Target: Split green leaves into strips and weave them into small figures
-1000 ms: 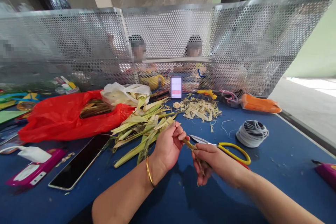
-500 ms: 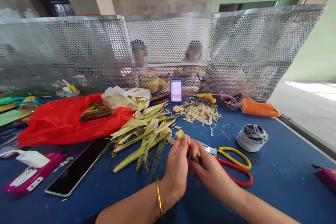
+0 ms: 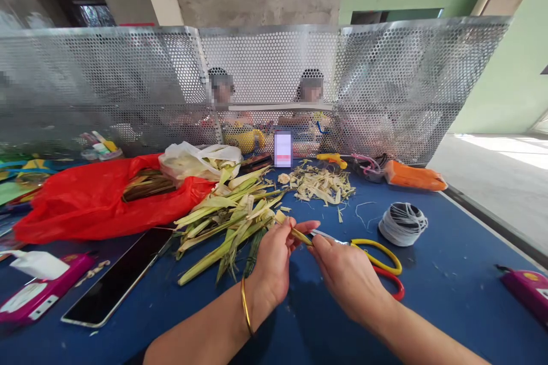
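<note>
1 leaf strip (image 3: 301,235): narrow and yellow-green, held just above the surface between both hands, near the middle of the scene, at the near end of the leaf pile.
Left hand (image 3: 272,259): thumb and fingertips pinched tight on the strip's left end; a gold bangle (image 3: 245,305) sits on the wrist.
Right hand (image 3: 346,274): fingertips closed on the strip's right end, back of the hand turned up.
Scissors (image 3: 373,243): 1 yellow handle and 1 red, lying just right of the hands, blades pointing left and passing just behind the strip.
Leaf pile (image 3: 226,217): long green and pale leaves fanned out on the surface, just left of and beyond the left hand.
String coil (image 3: 402,222): white, lying to the right, beyond the scissors.
Shreds (image 3: 319,182): pale leaf trimmings heaped farther back, right of the leaf pile.
Red bag (image 3: 85,199): crumpled, far left, with dark stems showing in its mouth; a white bag (image 3: 192,159) lies against its far right edge.
Dark phone (image 3: 115,282): flat, screen up, near left.
Pink case (image 3: 29,299): at the near left edge, white tissue on it.
Surface (image 3: 449,296): blue.
Screen (image 3: 274,68): perforated metal along the far edge; 2 people sit behind it.
</note>
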Demonstrator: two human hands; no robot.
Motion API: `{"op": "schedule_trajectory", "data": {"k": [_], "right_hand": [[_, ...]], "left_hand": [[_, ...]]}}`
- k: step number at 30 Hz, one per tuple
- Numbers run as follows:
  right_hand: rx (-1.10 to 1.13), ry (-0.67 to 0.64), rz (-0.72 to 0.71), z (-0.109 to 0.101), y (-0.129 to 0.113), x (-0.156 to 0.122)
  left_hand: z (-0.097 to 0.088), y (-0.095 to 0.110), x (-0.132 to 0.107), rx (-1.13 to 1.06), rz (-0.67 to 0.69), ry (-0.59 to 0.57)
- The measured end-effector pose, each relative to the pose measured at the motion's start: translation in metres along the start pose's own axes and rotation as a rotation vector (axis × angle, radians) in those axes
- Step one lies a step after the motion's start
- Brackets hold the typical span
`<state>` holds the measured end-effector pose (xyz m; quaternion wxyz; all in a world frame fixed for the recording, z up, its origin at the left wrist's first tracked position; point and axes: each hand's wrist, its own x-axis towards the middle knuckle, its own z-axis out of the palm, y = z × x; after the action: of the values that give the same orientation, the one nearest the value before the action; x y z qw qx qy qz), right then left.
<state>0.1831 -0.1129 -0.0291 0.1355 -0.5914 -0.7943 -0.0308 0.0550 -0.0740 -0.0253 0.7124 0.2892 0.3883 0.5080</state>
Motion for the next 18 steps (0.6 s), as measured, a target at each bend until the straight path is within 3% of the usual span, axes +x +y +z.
{"op": "schedule_trajectory", "data": {"k": [4,14,16,18], "right_hand": [[-0.01,-0.017,-0.011,-0.005,0.005,0.001],[-0.054,-0.05,0.042,-0.01,0.01,0.001],[-0.061,-0.055,0.071,-0.013,0.016,0.002],[-0.072,-0.056,0.082,-0.015,0.021,0.004]], "left_hand": [[-0.002,0.003,0.005,-0.069,-0.072,0.018],[-0.01,0.004,0.017,-0.067,-0.046,-0.013],[-0.014,0.008,0.021,0.086,0.092,0.034],[-0.018,0.014,0.023,0.348,0.408,0.146]]}}
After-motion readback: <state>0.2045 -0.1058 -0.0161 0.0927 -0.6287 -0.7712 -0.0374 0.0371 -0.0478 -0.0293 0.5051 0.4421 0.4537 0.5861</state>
